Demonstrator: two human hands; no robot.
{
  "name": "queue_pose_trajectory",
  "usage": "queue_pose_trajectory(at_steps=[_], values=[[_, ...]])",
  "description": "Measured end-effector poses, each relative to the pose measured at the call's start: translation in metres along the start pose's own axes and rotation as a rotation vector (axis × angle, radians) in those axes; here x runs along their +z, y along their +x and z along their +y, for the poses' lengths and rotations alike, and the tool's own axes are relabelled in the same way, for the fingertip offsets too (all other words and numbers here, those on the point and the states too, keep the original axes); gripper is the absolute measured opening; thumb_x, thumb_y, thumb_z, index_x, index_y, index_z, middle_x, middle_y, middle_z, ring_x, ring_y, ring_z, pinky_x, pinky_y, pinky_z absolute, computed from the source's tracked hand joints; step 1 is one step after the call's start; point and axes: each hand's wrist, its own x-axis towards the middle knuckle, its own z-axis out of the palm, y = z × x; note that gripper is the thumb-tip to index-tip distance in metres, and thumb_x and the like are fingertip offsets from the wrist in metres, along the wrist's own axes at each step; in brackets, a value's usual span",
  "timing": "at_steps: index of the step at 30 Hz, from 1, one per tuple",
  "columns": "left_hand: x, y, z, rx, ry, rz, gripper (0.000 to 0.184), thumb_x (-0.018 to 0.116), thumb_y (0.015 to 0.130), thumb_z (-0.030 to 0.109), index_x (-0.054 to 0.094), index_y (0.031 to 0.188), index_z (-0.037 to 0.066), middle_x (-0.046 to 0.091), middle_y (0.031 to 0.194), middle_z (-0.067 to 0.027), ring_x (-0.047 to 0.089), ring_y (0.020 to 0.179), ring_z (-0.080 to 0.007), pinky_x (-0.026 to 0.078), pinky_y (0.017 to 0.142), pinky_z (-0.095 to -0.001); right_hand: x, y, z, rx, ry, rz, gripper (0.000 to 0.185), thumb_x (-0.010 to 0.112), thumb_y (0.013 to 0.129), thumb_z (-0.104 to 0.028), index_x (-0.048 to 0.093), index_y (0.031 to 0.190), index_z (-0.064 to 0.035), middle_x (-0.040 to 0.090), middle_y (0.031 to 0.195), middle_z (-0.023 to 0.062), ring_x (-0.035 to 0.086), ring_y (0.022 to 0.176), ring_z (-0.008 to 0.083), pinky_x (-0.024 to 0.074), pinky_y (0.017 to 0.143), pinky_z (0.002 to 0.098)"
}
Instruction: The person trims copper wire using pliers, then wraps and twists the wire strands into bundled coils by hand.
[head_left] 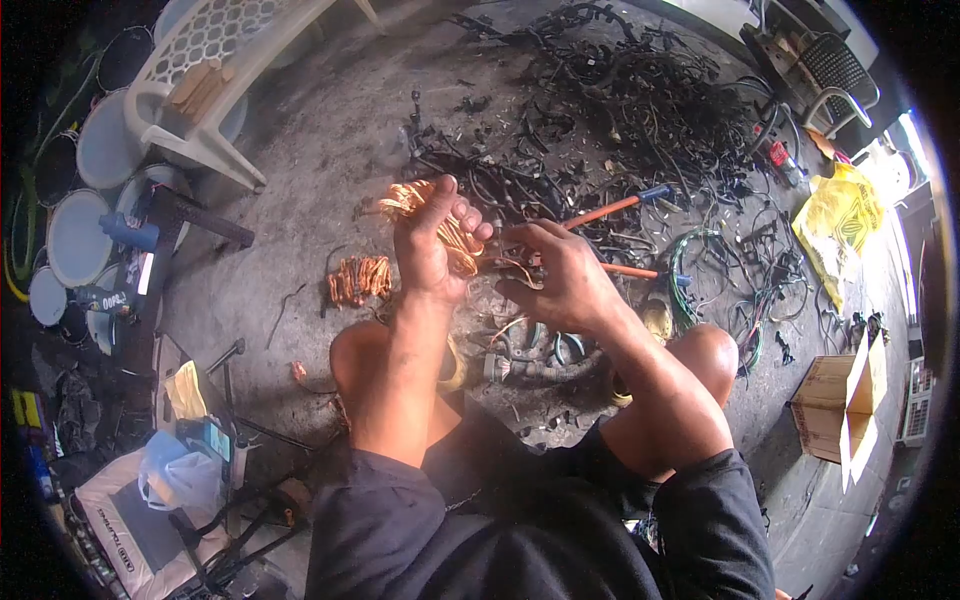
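My left hand [432, 245] is closed around a bundle of bare copper wire [404, 199], whose loops stick out above the thumb and below the fingers. A thin strand runs from the bundle towards my right hand [565, 275]. The fingers of that hand are curled and pinched on the strand, though the tips are partly hidden. Another coiled bundle of copper wire [360, 281] lies on the floor, left of my left forearm. Behind my right hand is a long-handled cutter with orange handles [603, 211] and blue grips; its head is hidden.
A large heap of black cable scraps [640, 110] spreads across the floor ahead. Between my feet lies a thick cable harness [545, 368]. Around me are a white plastic chair [205, 120], a yellow bag [838, 225], a cardboard box [830, 405] and green wires [682, 285].
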Motion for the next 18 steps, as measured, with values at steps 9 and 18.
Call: queue_pose_trajectory(at_steps=[9, 18], values=[[-0.006, -0.001, -0.001, -0.068, -0.027, 0.057, 0.020, 0.055, 0.084, 0.011, 0.044, 0.067, 0.012, 0.040, 0.056, 0.0039, 0.040, 0.048, -0.0088, 0.035, 0.044, -0.0251, 0.001, 0.000, 0.004, 0.082, -0.008, -0.137, 0.050, 0.077, 0.067, -0.020, 0.058, 0.108, 0.0031, 0.062, 0.103, 0.0187, 0.063, 0.092, 0.0313, 0.0510, 0.079, 0.0379], [0.003, -0.017, -0.024, 0.214, 0.520, 0.053, 0.041, 0.083, 0.068, 0.010, 0.055, 0.098, 0.006, 0.059, 0.079, -0.0003, 0.057, 0.069, -0.0090, 0.049, 0.062, -0.0240, 0.016, -0.004, -0.001, 0.157, 0.376, -0.116, 0.051, 0.074, 0.074, -0.012, 0.048, 0.116, 0.0038, 0.059, 0.110, 0.0233, 0.063, 0.097, 0.0241, 0.0509, 0.081, 0.0356]])
